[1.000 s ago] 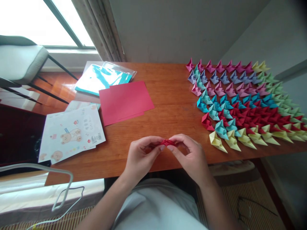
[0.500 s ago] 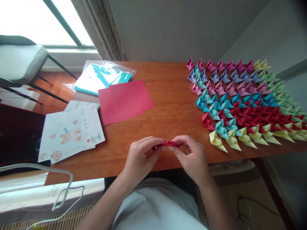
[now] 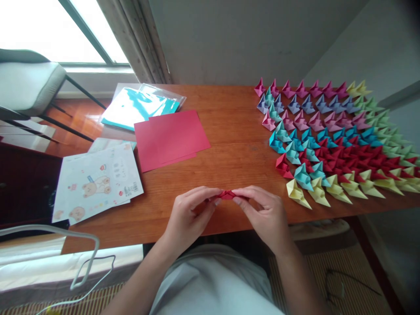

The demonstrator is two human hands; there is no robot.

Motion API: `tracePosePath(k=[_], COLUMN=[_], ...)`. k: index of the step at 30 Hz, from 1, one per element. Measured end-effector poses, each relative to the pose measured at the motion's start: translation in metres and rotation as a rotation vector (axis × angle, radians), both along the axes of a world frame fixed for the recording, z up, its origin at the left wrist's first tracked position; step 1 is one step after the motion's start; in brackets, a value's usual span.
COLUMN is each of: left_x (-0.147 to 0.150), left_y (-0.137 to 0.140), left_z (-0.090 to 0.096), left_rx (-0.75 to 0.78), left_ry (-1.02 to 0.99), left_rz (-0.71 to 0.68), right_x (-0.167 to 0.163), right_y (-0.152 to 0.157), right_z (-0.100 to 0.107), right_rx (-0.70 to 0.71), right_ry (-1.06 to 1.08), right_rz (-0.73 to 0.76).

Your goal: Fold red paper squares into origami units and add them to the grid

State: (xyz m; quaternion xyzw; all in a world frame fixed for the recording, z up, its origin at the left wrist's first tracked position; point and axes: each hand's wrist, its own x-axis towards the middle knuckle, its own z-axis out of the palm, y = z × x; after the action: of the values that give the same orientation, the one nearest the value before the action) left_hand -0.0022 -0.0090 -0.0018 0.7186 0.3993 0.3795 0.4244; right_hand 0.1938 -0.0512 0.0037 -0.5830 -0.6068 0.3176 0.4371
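Note:
A small piece of folded red paper [image 3: 227, 195] is held above the near edge of the wooden table. My left hand [image 3: 193, 210] pinches its left end between thumb and fingers. At the other end, my right hand [image 3: 262, 212] grips it in the same way. The ends of the paper are hidden under my fingertips. Beyond my left hand lie flat red paper sheets [image 3: 172, 138], slightly fanned. Nearest to my right hand is a yellow folded paper boat [image 3: 297, 194] at the front corner of the rows.
Rows of folded paper boats [image 3: 348, 159] in several colours cover the table's right side. Packs of turquoise paper [image 3: 131, 105] lie at the back left. Bear-printed sheets [image 3: 98, 181] overlap the left edge. A white metal bar [image 3: 49, 227] and a chair [image 3: 33, 83] stand left.
My hands have moved slightly apart, the left one shifting left. The red paper between them now shows a wider, flatter middle. Everything on the table stays put.

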Motion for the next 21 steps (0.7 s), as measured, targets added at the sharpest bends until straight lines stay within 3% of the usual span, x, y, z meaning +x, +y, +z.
tracePosePath(k=[9,21], left_x=[0.000,0.004], left_y=[0.007,0.003], left_z=[0.006,-0.009], left_rx=[0.126,0.265], left_ry=[0.061,0.248], left_rz=[0.054,0.002], right_x=[-0.001,-0.005], right_y=[0.000,0.005], right_z=[-0.005,-0.014], right_rx=[0.054,0.116], right_ry=[-0.119,-0.255], right_rz=[0.041,0.095])
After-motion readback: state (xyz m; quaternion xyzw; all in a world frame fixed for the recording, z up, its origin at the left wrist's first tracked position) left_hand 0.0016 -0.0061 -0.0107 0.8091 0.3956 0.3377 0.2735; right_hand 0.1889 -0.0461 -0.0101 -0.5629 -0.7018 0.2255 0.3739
